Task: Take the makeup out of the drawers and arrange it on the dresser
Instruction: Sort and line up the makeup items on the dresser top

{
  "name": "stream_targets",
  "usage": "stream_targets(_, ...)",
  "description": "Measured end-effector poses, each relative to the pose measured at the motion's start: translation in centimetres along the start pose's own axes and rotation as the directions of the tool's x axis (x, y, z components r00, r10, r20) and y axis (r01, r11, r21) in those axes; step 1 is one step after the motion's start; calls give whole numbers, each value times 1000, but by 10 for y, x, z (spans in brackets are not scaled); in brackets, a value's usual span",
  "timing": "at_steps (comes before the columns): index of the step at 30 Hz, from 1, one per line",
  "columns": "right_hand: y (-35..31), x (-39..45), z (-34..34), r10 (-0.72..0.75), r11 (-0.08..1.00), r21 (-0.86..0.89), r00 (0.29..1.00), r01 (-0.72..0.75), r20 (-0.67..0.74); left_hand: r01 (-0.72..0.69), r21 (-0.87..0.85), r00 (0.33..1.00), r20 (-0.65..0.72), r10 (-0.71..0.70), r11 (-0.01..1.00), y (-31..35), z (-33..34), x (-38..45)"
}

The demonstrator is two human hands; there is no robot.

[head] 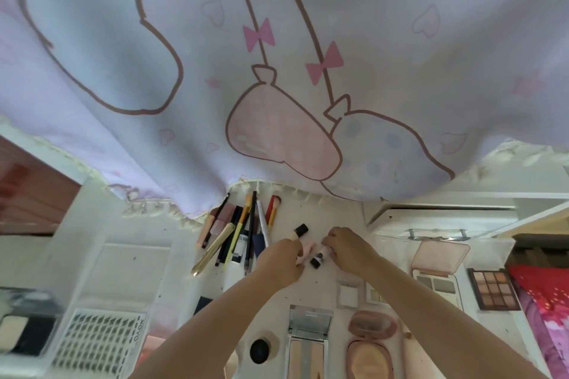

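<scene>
Both hands are busy in the middle of the counter [323, 286], lining up small tubes next to the row of brushes and pencils [237, 234]. The left hand [281, 261] looks curled around a pale pink tube [303, 251], probably to nudge it straight, though its fingers are mostly hidden from here. The right hand [345, 248] pinches a black-capped tube [318, 258], sitting just between the two grips. Another black-capped tube [300, 231] lies just beyond the left grip. Palettes [492, 288] and compacts [372, 324] sit nearer the person. The big curtain [277, 55] covers everything behind, so I can't see the drawers clearly.
</scene>
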State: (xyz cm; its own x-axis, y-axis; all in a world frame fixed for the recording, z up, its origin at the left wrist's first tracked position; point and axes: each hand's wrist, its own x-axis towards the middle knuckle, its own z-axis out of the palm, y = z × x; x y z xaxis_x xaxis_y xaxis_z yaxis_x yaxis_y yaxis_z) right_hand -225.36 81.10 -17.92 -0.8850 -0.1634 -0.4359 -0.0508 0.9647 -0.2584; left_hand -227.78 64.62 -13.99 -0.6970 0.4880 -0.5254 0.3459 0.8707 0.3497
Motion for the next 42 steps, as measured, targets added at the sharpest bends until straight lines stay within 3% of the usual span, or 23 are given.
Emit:
stream_targets(5,-3,-2,-12,9,999,47,998,-12,58,55,-124,998,4,-55,991,-9,-5,-11)
stream_targets(8,-8,-17,-32,31,985,168,999,-29,-7,99,-348,994,1,-106,932,-12,-12,-15)
stream_targets(10,-14,-31,-48,64,949,314,992,-26,-109,94,-570,994,5,-111,816,-9,-21,-18)
stream_targets(14,-34,-53,-81,177,811,584,937,35,-301,-19,-909,999,-36,-34,416,8,-47,-26)
stream_targets(17,-51,-64,-104,188,786,612,908,91,-376,-143,-953,987,-156,-27,268,18,-71,-36)
stream_targets(20,-62,-71,-121,212,730,661,863,171,-458,-202,-957,979,-205,8,206,20,-93,-46)
stream_targets(22,-68,-76,-128,250,651,721,830,238,-499,-242,-960,970,-242,19,143,19,-106,-52)
stream_targets(25,-79,-83,-138,312,514,787,781,340,-541,-285,-958,957,-286,52,-33,20,-122,-60)
stream_targets(29,-95,-89,-149,374,442,786,708,432,-599,-310,-948,932,-318,173,-67,32,-135,-71)
stream_targets(31,-100,-91,-152,385,443,777,688,446,-615,-342,-938,922,-347,171,-58,36,-139,-74)
stream_targets(33,-104,-90,-152,385,515,744,661,425,-644,-354,-931,920,-364,146,-88,35,-146,-74)
stream_targets(35,-106,-90,-156,391,594,705,626,388,-674,-367,-929,917,-368,151,-36,30,-155,-75)
stream_targets(36,-107,-91,-160,395,608,695,612,385,-685,-401,-911,910,-385,154,95,27,-158,-75)
stream_targets(37,-109,-93,-165,402,614,688,597,387,-694,-442,-846,897,-412,163,298,24,-161,-74)
stream_targets(39,-112,-93,-178,410,643,678,587,357,-698,-484,-535,854,-461,241,693,18,-167,-74)
stream_targets(40,-114,-93,-186,405,665,677,610,315,-681,-476,-358,836,-468,286,804,15,-170,-73)
stream_targets(42,-121,-92,-200,380,703,679,695,213,-611,-450,-142,816,-468,341,882,11,-178,-75)
